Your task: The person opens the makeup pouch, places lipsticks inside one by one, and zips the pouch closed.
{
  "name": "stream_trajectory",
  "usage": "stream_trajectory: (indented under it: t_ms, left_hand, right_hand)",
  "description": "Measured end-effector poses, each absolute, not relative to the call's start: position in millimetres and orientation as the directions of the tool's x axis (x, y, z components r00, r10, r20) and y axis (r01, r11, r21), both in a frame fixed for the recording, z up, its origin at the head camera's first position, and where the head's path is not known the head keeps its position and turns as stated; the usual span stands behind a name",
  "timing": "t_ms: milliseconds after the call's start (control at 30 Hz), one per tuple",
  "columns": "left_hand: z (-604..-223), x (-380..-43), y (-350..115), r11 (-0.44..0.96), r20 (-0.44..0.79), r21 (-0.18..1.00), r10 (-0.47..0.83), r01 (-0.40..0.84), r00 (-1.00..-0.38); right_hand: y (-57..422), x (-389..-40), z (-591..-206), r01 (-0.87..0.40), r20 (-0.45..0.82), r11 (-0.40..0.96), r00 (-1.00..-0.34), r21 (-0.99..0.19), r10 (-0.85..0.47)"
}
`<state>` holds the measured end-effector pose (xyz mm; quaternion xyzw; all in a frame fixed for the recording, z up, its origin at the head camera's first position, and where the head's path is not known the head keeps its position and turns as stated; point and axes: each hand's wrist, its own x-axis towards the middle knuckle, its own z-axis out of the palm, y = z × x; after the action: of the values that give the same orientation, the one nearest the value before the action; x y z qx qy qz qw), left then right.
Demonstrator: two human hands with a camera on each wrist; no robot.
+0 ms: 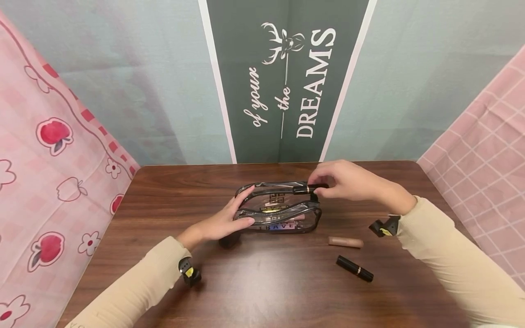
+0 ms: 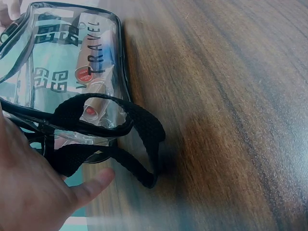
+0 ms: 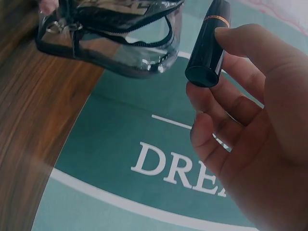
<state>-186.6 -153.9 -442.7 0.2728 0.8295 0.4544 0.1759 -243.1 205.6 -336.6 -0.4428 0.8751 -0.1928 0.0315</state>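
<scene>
A clear zippered toiletry bag (image 1: 289, 207) with black trim stands on the table, its top unzipped. My left hand (image 1: 227, 218) spans its left end, with the thumb along the front rim and the fingers at the back rim. Beside that hand, a black strap loop (image 2: 139, 125) sticks out from the bag. Between the thumb and fingers of my right hand (image 1: 340, 180) is a black lipstick tube (image 3: 209, 45) with a gold ring. It is held level over the right part of the bag's opening. Tubes (image 2: 91, 98) with red ends show through the clear wall.
On the brown wooden table (image 1: 262, 282), right of the bag, lie a tan tube (image 1: 346, 242) and a second black tube (image 1: 354, 268) with a gold ring. A printed cloth (image 1: 164, 91) hangs behind the table, with pink cloths (image 1: 53, 191) at the sides.
</scene>
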Motion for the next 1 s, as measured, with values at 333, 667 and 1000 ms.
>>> stream_trajectory:
  t_ms: [333, 667, 1000]
  left_hand:
    - [-443, -186, -154, 0.441, -0.051, 0.851, 0.611, 0.286, -0.79]
    - [-442, -185, -155, 0.429, -0.047, 0.857, 0.617, 0.286, -0.786]
    - [-442, -186, -155, 0.425, -0.049, 0.864, 0.606, 0.27, -0.794]
  right_hand:
    - [184, -241, -341, -0.771, 0.104, 0.533, -0.597, -0.349, -0.796]
    - [163, -240, -348, -0.796, 0.112, 0.504, -0.565, -0.335, -0.817]
    - [141, -236, -350, -0.793, 0.098, 0.521, -0.574, -0.316, -0.813]
